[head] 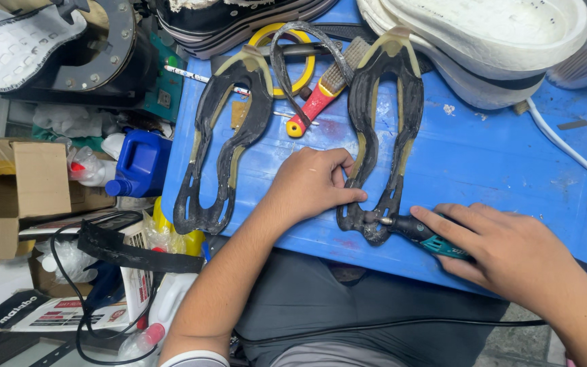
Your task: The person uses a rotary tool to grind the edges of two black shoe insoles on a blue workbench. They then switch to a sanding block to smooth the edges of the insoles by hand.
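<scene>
A black outsole lies on the blue bench; the left hand presses it flat, fingers curled at its edge; the right hand grips a rotary tool, tip touching the outsole's heel; a second outsole lies well left, a brush between them.

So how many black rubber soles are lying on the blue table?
2. One sole lies on the left part of the blue table, untouched. The other sole lies right of it, pressed by the left hand while the right hand holds a small grinding tool at its lower end.
</scene>
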